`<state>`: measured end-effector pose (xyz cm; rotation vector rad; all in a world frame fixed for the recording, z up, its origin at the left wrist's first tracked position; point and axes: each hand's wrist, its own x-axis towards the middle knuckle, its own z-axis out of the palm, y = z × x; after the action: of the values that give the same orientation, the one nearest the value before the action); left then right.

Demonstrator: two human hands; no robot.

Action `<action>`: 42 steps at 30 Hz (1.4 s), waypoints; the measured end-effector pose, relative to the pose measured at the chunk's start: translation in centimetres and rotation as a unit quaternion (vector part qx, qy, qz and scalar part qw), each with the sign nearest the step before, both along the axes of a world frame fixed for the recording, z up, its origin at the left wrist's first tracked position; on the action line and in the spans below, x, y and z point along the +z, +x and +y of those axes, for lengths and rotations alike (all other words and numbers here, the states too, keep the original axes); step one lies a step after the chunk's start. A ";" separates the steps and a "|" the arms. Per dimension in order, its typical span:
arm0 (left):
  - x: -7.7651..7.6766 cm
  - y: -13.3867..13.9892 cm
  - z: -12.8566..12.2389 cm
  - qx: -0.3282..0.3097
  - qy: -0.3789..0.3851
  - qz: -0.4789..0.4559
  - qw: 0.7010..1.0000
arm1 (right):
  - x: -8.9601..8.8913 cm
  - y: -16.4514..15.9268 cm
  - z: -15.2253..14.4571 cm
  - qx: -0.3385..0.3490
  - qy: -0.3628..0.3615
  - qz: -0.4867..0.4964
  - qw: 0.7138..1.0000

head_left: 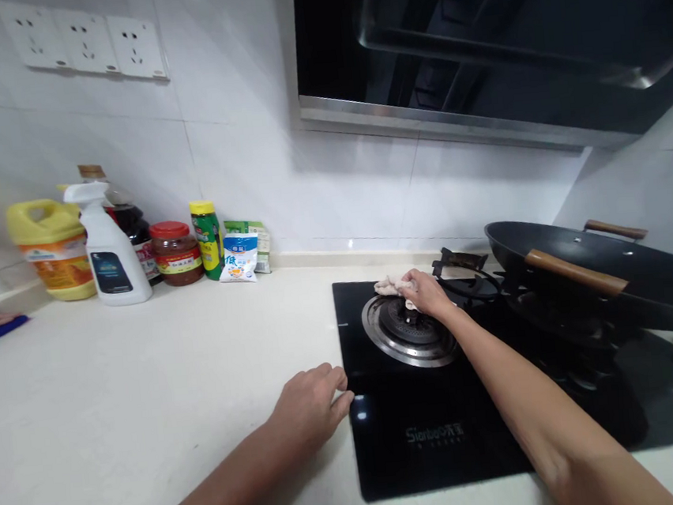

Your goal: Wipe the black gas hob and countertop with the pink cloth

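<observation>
My right hand point(427, 293) is closed on a pale, crumpled cloth point(392, 285). The cloth lies against the back rim of the left burner point(414, 331), which has a silver ring and a dark centre. This burner sits in a black glass gas hob point(388, 414). At the hob's left edge rests my left hand point(312, 402), palm down and holding nothing. Its fingers are loosely bent, with the thumb apart. Behind the burner a black pan support point(466, 272) lies tilted on the hob.
A large black wok point(604, 258) with wooden handles covers the right burner. Along the wall stand a white spray bottle point(110, 246), a yellow jug point(53, 248), a red-lidded jar point(175, 254), a green shaker point(208, 241) and a salt packet point(239, 258). A range hood point(472, 57) hangs overhead.
</observation>
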<state>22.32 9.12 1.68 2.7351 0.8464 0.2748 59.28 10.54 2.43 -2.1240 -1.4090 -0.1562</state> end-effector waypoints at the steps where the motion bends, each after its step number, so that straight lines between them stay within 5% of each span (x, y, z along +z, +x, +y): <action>1: 0.0 0.0 0.0 0.000 0.002 -0.002 1.000 | 0.2 0.1 -0.2 -0.010 0.020 0.017 1.000; 6: 0.1 0.1 0.0 0.000 0.009 0.006 1.000 | 1.1 1.0 -1.3 0.026 0.074 0.110 0.991; 11: 0.3 0.0 -0.2 0.000 0.002 0.013 1.000 | 0.7 0.8 -0.8 0.143 -0.032 0.042 0.988; 24: 0.4 -0.1 -0.2 0.004 -0.011 0.009 1.000 | 0.5 1.6 -1.3 -0.084 -0.101 -0.064 0.989; 27: 0.5 -0.2 -0.3 0.005 -0.011 0.010 1.000 | 0.7 3.0 -2.6 -0.152 -0.065 -0.049 0.985; 30: 0.5 -0.2 -0.4 0.004 -0.008 0.005 1.000 | 1.4 3.7 -3.4 -0.177 0.044 0.023 0.983; 34: 0.5 -0.4 -0.5 0.003 -0.013 -0.005 1.000 | 2.0 2.8 -2.6 -0.056 0.173 0.077 0.980; 37: 0.5 -0.5 -0.5 -0.004 -0.010 -0.011 1.000 | 1.8 2.0 -1.7 0.026 0.094 0.092 0.991; 42: 0.3 -0.4 -0.5 -0.003 0.005 -0.009 1.000 | 1.2 2.8 -1.7 -0.063 -0.062 0.009 0.996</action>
<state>21.96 8.66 1.96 2.7405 0.8357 0.3021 62.06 8.89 3.66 -2.3111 -1.3057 -0.0996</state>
